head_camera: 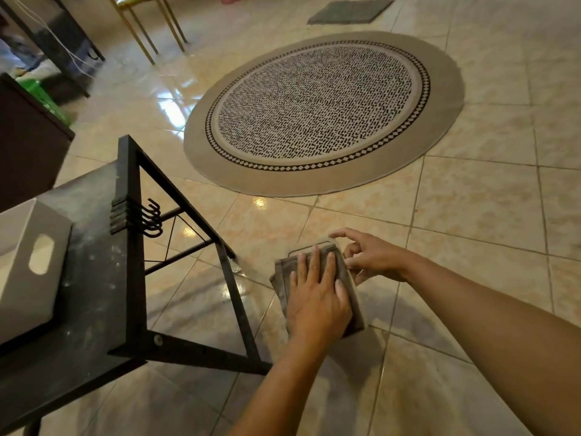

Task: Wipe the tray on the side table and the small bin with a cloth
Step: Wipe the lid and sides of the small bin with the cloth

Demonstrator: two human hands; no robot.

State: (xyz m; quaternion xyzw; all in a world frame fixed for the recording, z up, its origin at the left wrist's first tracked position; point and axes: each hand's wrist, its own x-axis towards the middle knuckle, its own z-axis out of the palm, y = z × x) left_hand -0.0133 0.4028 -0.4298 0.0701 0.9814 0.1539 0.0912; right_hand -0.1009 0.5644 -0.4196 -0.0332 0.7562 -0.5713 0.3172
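My left hand (314,297) lies flat on a grey-brown cloth (280,282) and presses it against a small beige container (359,298). I hold the container tilted in the air above the floor. My right hand (371,256) grips its far right edge with thumb and fingers. The cloth and my hand hide most of the container, so I cannot tell whether it is the tray or the bin. A thin wire loop shows at its top edge. The black side table (94,278) stands to the left, its top dusty.
A white box (28,265) with a cut-out handle sits on the side table. Black hooks (151,218) hang from the table's frame. A round patterned rug (323,108) lies on the glossy tiled floor ahead, and a grey mat (349,11) lies farther back. Dark furniture stands at the left.
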